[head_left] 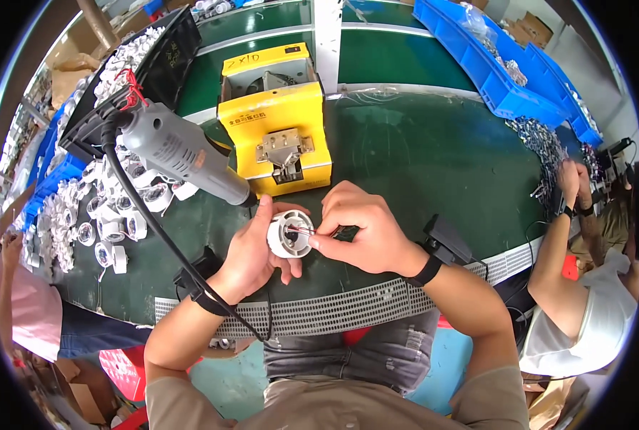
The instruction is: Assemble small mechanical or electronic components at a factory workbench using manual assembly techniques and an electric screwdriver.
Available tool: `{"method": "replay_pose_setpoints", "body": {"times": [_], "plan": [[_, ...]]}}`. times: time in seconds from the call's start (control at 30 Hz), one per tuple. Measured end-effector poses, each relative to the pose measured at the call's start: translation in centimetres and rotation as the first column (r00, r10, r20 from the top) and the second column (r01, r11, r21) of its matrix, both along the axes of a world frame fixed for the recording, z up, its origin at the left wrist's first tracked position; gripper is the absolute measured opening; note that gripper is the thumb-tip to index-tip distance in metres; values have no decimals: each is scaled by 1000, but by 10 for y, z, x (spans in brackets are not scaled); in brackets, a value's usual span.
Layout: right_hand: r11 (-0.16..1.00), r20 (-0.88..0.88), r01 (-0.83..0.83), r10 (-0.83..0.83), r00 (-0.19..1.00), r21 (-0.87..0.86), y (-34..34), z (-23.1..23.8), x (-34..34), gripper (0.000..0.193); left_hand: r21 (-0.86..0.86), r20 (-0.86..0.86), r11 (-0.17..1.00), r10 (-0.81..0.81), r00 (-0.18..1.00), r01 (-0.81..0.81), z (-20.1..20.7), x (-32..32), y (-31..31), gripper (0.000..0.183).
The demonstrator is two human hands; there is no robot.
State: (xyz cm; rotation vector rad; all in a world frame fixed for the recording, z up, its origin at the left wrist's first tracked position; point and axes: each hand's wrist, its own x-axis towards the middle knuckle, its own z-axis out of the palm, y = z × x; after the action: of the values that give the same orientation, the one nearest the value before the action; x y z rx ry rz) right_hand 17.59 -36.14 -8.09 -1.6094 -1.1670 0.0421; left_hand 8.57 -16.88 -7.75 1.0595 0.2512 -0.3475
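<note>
A white round housing [279, 244], hollow with its open side facing up, rests in my left hand [251, 247], whose fingers and thumb curl around it. Thin wires [299, 230] stick out of its middle. My right hand [366, 228] pinches those wires between thumb and fingertips, just at the housing's right rim. Just beyond my hands stands a yellow machine [282, 129] with a metal clamp piece [285, 152] on its front. A grey electric screwdriver [183, 152] hangs at the left, its tip close to my left hand.
Many white housings [115, 215] lie piled on the green table [434, 158] at left. Behind them is a black crate [169, 61] of white parts. Blue bins [506, 86] and a heap of wires [538, 147] lie far right, near a co-worker's hands [574, 178]. A black cable [155, 222] crosses my left forearm.
</note>
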Motion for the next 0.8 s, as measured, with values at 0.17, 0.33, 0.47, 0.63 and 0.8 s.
{"method": "replay_pose_setpoints", "body": {"times": [0.17, 0.33, 0.47, 0.63, 0.8], "plan": [[998, 7, 60, -61, 998, 12, 1, 0, -4, 14, 15, 3, 1000, -16, 1000, 16, 0, 2, 0, 66], [996, 17, 86, -87, 996, 30, 4, 1, -7, 11, 31, 23, 998, -50, 998, 49, -3, 3, -1, 68], [981, -114, 190, -194, 974, -46, 6, 1, -13, 10, 140, 179, 987, -108, 978, 83, -4, 2, -8, 64], [973, 35, 226, -224, 974, -56, 3, 12, -17, 25, 162, 304, 987, -31, 952, -19, -13, -1, -11, 56], [979, 134, 199, -194, 972, -31, -8, 19, -6, 25, 138, 378, 986, 39, 925, -98, -11, -3, -4, 57]]}}
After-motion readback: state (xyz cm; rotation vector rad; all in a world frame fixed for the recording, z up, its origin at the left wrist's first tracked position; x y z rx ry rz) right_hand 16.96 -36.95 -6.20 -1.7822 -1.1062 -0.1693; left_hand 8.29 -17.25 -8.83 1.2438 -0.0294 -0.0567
